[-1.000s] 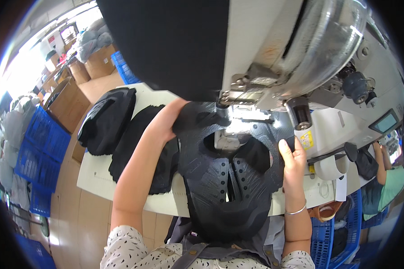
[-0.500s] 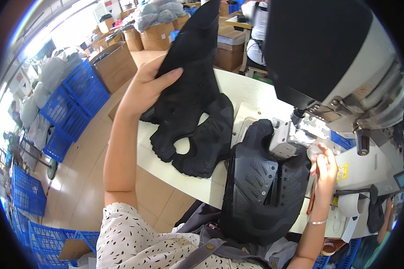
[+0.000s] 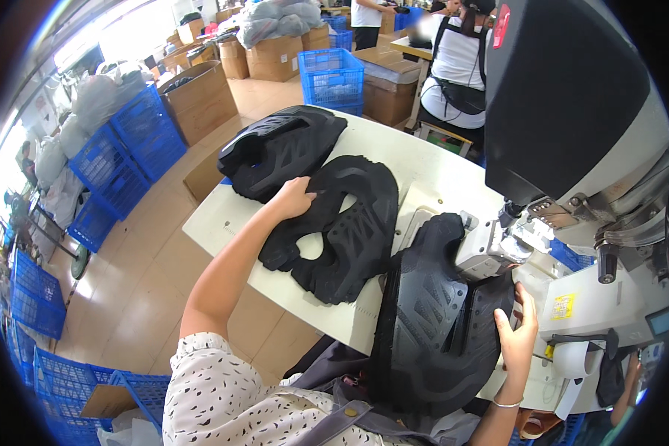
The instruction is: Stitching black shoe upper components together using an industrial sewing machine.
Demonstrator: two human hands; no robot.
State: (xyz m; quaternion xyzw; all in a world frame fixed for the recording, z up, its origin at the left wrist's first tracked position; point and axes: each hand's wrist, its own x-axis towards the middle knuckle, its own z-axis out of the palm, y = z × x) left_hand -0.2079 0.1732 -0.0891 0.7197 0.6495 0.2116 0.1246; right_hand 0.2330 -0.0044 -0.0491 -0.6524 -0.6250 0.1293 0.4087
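Observation:
A black shoe upper [image 3: 427,312], spread open with its eyelet rows showing, lies by the sewing machine's metal arm [image 3: 485,251]. Along its right edge rests my right hand [image 3: 519,327], thumb on top and fingers curled against the rim. To the left on the white table, another flat black upper [image 3: 360,238] lies with holes through its middle. My left hand [image 3: 293,199] is closed on this piece's far left edge; its fingertips are partly hidden. Just beyond that hand sits a folded black upper or small pile [image 3: 297,145].
The sewing machine's dark head [image 3: 565,97] looms over the right side. White table [image 3: 424,167] edges run left and front. Blue crates [image 3: 137,137] and a cardboard box [image 3: 201,104] stand on the floor at left. A seated person [image 3: 459,67] works beyond.
My left hand has come down from holding a black upper raised; that piece now lies lower on the table, uncovering those behind. My right hand has moved down onto the near upper's edge.

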